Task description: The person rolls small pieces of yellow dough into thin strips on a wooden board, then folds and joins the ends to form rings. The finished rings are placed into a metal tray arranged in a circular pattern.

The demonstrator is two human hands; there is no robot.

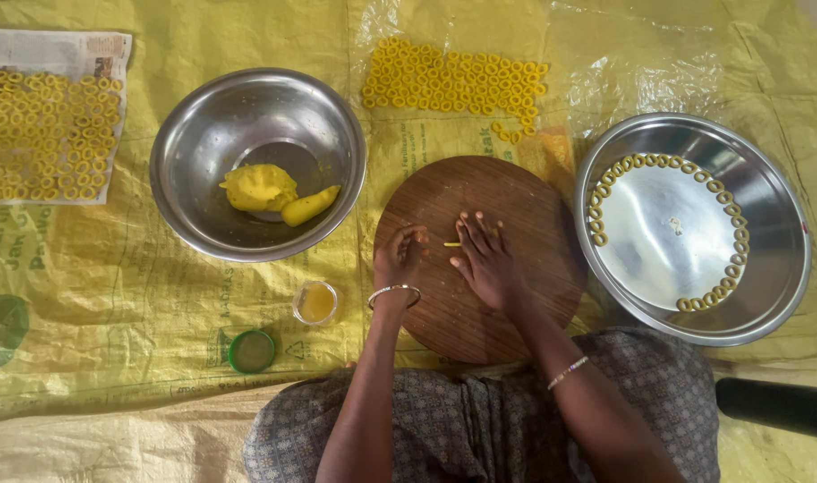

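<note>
A round wooden board lies in front of me on a yellow sheet. My right hand rests flat on it, fingers spread, over a thin yellow dough strand. My left hand is curled beside the strand's left end, and what it grips is hidden. A steel bowl at the left holds a yellow dough lump and a dough roll. A wide steel plate at the right carries small dough rings along its rim.
Several dough rings lie in rows on clear plastic beyond the board. More dough rings cover a newspaper at the far left. A small glass of oil and a green lid sit near my left knee. A black object lies at the lower right.
</note>
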